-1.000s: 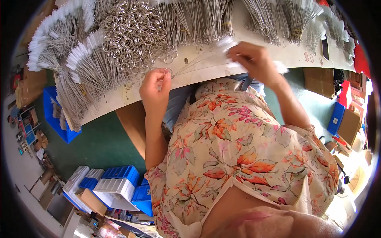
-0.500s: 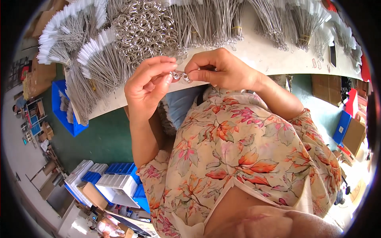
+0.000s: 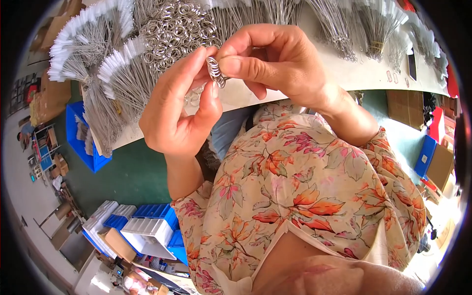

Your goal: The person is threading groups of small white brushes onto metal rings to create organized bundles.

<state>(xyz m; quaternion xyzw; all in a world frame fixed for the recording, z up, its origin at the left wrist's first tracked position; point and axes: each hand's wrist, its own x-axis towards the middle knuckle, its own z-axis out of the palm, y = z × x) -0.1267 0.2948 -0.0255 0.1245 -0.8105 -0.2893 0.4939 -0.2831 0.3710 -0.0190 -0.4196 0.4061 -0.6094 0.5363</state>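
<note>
Above the table's front edge, my two hands meet at a short row of silver metal rings [image 3: 215, 71]. My right hand [image 3: 282, 66] pinches the rings between thumb and bent index finger. From the other side, my left hand [image 3: 179, 105] holds them near its fingertips, with the thumb below and the fingers above. How far each ring is linked to the others cannot be made out. Just beyond the left hand lies a large heap of the same kind of rings [image 3: 177, 29].
Bundles of thin wire brushes with white bristle ends [image 3: 120, 69] cover the table's left and back. More brush bundles [image 3: 376, 29] lie at the right on the pale tabletop [image 3: 364, 78]. A blue bin [image 3: 81, 142] stands at the left; plastic crates [image 3: 147, 226] are stacked lower left.
Both hands have risen and come closer to view. The row of rings is now tilted more upright, and the right hand's fingers have moved over to the left fingertips.
</note>
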